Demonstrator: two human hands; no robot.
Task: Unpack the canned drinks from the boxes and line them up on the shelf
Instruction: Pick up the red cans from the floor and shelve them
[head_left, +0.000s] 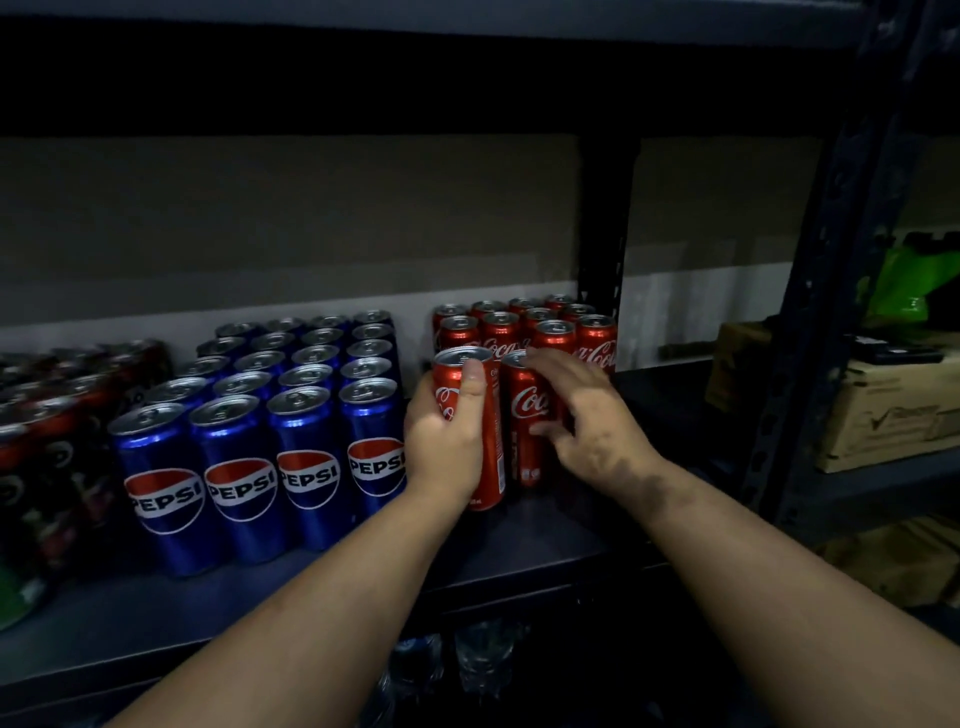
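- The left hand (448, 435) reaches in from the lower middle of the view, forearm angled up and to the right, and grips a red Coca-Cola can (475, 426) from its left side.
- Its thumb lies up the front of that can, tip near the rim; the other fingers go round the far side and are hidden.
- The gripped can stands upright on the dark shelf (545, 540), at the front left of the red group.
- The right hand (584, 415) comes in from the lower right, forearm sloping up and to the left, wrist bent slightly.
- Its fingers are spread and fairly straight, laid over the top and right side of a second red can (527, 421); the thumb points left across that can's front. It looks like a loose touch and not a closed grip, though the blur on the fingers makes this uncertain.
- The second red can stands upright just beside the gripped one, nearly touching it.
- Behind both, more red Coca-Cola cans (524, 327) stand in rows reaching back to the wall, near a black upright post (605, 228).
- Left of the red group, blue Pepsi cans (270, 441) stand in tidy rows four across, the nearest one just beside the left hand.
- Further left, at the edge of the view, darker cans (47, 415) are packed together; their labels are too dim to read.
- On the neighbouring rack to the right sits a cardboard box (893, 415).
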